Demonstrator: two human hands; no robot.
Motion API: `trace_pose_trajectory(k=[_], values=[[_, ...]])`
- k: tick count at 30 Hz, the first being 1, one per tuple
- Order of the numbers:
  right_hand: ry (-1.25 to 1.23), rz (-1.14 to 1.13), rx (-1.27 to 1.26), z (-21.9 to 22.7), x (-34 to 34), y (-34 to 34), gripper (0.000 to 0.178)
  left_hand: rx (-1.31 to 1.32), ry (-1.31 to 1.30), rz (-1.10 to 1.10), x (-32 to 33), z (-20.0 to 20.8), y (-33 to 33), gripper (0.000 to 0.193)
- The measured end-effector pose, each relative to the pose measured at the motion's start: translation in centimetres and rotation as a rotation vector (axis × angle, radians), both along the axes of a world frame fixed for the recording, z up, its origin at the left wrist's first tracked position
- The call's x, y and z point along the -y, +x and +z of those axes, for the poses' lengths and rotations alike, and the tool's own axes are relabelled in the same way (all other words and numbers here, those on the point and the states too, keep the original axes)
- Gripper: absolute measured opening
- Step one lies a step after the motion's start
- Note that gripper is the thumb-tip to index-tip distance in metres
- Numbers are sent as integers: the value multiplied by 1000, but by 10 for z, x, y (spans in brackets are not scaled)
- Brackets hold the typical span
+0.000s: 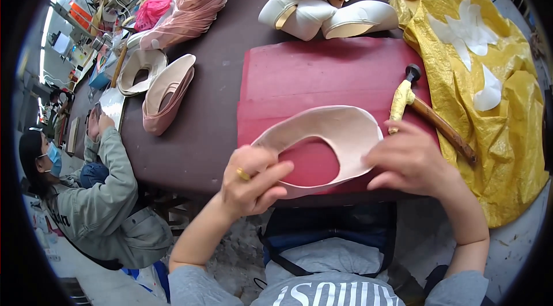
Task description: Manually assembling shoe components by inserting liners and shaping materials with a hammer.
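A pale pink shoe upper [345,124], a curved band with a large oval opening, is tilted over the red mat [322,70]. My left hand [250,180], with a ring on one finger, grips its left end between fingers and thumb. At the upper's right edge, the fingers of my right hand [412,159] are spread, with the fingertips against or just beside the rim and the thumb apart. A hammer [440,122] with a wooden handle and yellow wrapping around its head lies just beyond my right hand.
White shoe uppers [305,12] lie beyond the mat. Pink uppers [167,96] and a tall stack [196,9] stand to the left on the brown table [190,159]. Yellow sheeting [501,133] with white scraps covers the right side. A masked person [98,208] sits at left.
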State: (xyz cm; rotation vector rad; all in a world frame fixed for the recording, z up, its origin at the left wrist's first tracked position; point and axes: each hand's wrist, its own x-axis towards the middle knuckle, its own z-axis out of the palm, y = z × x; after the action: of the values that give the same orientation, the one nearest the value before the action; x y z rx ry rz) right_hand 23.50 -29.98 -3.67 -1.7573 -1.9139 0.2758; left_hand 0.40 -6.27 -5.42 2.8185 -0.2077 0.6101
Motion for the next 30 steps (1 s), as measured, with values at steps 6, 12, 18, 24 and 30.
trace_pose_trajectory(k=[6, 12, 18, 24, 30], values=[[47, -753, 327, -22, 3, 49, 35, 123, -629, 235, 16, -16, 2, 66], [97, -810, -90, 15, -8, 54, 28, -47, -687, 253, 13, -14, -4, 97], [249, -426, -470, 25, -60, -36, 34, -28, -676, 340, 0, -30, 2, 109], [71, -97, 168, 32, -104, -50, 38, 56, -816, 317, 2, -30, 8, 110], [144, -118, 233, 17, -107, -38, 36, 59, -816, 322, 4, -34, 10, 113]])
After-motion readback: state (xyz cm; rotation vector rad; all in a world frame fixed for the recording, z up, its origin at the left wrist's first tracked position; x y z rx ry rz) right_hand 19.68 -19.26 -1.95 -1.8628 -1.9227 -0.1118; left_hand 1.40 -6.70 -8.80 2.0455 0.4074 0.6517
